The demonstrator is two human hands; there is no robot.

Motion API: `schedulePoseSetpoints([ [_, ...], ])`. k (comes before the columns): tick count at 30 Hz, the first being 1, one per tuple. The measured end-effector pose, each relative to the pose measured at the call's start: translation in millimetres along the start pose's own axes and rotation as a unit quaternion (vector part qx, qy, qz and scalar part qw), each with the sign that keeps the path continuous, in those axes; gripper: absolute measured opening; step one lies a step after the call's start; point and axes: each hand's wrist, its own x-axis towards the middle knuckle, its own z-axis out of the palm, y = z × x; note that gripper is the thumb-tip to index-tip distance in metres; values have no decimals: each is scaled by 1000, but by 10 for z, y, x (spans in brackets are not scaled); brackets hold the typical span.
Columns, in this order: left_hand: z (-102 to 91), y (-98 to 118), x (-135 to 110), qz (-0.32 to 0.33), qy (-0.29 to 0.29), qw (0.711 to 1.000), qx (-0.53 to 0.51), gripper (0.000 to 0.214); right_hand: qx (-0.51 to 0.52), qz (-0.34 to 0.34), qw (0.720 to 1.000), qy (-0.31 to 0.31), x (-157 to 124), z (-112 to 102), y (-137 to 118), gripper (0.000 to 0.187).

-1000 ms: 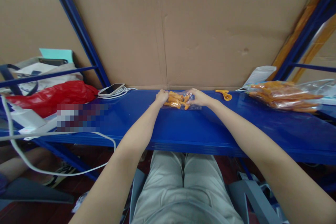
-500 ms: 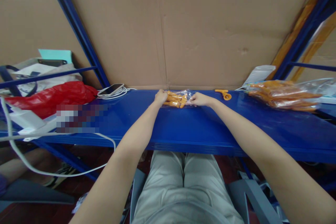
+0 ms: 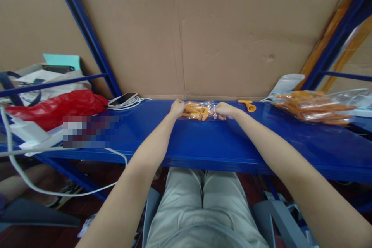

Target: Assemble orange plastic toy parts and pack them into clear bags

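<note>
A clear plastic bag (image 3: 198, 111) with several orange plastic parts in it lies on the blue shelf top (image 3: 209, 139), stretched between my two hands. At its left end my left hand (image 3: 177, 107) is closed, gripping the plastic. My right hand (image 3: 225, 110) pinches the bag's right end with fingers curled. Just right of that hand, a loose orange plastic piece (image 3: 248, 105) with a round cup-like end lies near the cardboard.
Farther right sits a larger clear bag of long orange parts (image 3: 315, 106). A phone (image 3: 124, 99) with a coiled white cable, a red plastic bag (image 3: 64, 106) and a white power strip (image 3: 37, 135) occupy the left. Cardboard (image 3: 186, 38) walls off the back.
My right hand has shifted slightly right along the bag's end and its fingers are more curled. The bag looks flatter and more spread out. My left hand stays almost in place.
</note>
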Motion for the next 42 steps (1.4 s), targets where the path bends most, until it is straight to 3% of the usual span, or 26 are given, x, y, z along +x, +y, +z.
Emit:
schedulePoseSetpoints([
  [5,20,31,-46,-2,-15,1000,-17,12,84,58,995,21,26,-46,20,25],
  [15,93,-10,-24,16,-29,999,-36,14,219,62,972,-61,73,-103,40,25],
  [23,83,-1,-25,37,-36,998,-33,7,220,53,971,-80,87,-104,67,27],
  [30,41,20,-37,50,-20,998,11,13,220,29,971,-92,128,-41,78,24],
  [35,41,84,-68,124,-23,988,92,25,193,-11,973,-122,70,-13,30,22],
  [39,94,119,-106,220,-78,959,160,38,109,-50,991,-59,50,-103,13,13],
  [41,122,109,-118,257,-129,935,210,42,-18,-45,998,37,58,-202,41,15],
  [42,134,97,-120,268,-151,922,234,43,-104,-28,989,102,62,-262,68,16],
])
